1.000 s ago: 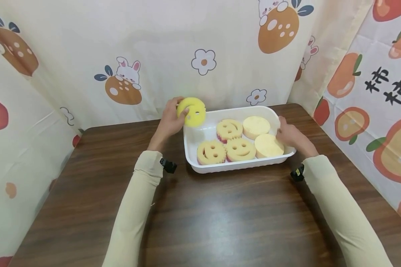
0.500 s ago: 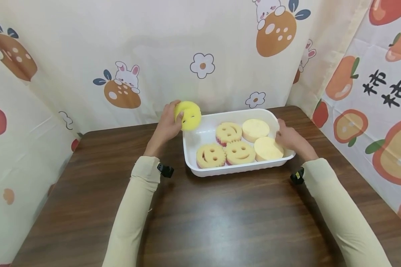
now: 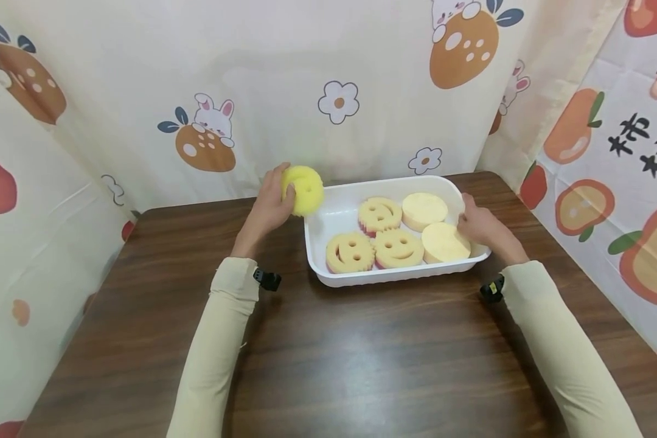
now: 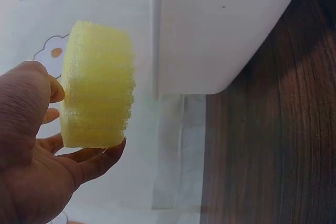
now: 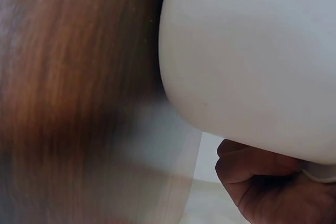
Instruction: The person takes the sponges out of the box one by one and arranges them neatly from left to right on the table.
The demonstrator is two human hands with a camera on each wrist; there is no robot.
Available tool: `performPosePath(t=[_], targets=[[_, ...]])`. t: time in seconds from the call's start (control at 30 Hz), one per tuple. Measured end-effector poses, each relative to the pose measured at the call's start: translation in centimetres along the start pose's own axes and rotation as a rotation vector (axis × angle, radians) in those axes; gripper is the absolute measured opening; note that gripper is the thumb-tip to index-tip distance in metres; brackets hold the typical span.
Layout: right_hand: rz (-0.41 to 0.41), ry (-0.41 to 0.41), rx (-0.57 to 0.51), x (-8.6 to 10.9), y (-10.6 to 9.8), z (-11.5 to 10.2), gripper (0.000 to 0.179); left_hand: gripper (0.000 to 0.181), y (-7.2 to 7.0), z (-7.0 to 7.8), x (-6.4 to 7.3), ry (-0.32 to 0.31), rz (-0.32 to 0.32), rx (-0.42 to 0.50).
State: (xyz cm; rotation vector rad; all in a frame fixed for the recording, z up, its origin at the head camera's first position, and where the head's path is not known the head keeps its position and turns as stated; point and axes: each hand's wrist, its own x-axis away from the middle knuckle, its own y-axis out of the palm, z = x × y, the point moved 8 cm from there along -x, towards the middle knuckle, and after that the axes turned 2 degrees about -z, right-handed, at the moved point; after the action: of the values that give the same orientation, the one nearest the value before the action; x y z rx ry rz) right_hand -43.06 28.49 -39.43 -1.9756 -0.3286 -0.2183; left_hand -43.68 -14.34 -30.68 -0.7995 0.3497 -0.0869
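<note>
In the head view a bright yellow smiley-face sponge (image 3: 307,193) is held up by my left hand (image 3: 267,205), just above the back left corner of the white tray (image 3: 394,278). The left wrist view shows this sponge (image 4: 97,87) edge-on, thumb on one face and fingers curled beneath it. My right hand (image 3: 483,226) grips the tray's right rim. Three paler smiley sponges with pink undersides lie in the tray: one front left (image 3: 350,254), one front middle (image 3: 398,248), one behind (image 3: 379,214). Two plain round yellow sponges (image 3: 445,243) sit at the tray's right.
The tray stands on a dark wood-grain table (image 3: 361,359), near its back edge. Behind it hangs a cream curtain (image 3: 274,109) printed with rabbits and fruit. Another printed curtain (image 3: 597,152) runs along the right side.
My left hand has drawn the yellow sponge a little to the left and turned it. My right hand keeps its grip on the tray rim. The head view has shifted slightly.
</note>
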Motion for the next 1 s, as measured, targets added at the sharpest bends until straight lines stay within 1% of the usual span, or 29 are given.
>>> performPosePath(t=[0.17,0.33,0.53,0.63,0.87,1.0], targets=[[-0.001,0.007,-0.009,0.2,0.0,0.3,0.069,0.054,-0.7,0.0,0.2,-0.008,0.015,-0.001],[0.004,0.008,0.003,0.2,-0.2,0.2,0.069,0.054,-1.3,-0.5,0.1,-0.008,0.045,-0.004],[0.007,0.000,0.013,-0.1,0.0,-0.1,0.069,0.053,-2.1,-2.0,0.6,-0.042,0.093,-0.007],[0.008,0.001,0.019,-0.2,0.2,-0.2,0.069,0.053,-2.3,-2.7,0.8,-0.066,0.096,-0.008],[0.000,0.005,0.020,-0.1,0.2,-0.3,0.069,0.053,-3.0,-3.9,1.4,-0.091,0.117,-0.026],[-0.013,0.024,0.005,0.0,0.1,-0.2,0.070,0.054,-3.2,-4.8,1.7,-0.130,0.107,-0.033]])
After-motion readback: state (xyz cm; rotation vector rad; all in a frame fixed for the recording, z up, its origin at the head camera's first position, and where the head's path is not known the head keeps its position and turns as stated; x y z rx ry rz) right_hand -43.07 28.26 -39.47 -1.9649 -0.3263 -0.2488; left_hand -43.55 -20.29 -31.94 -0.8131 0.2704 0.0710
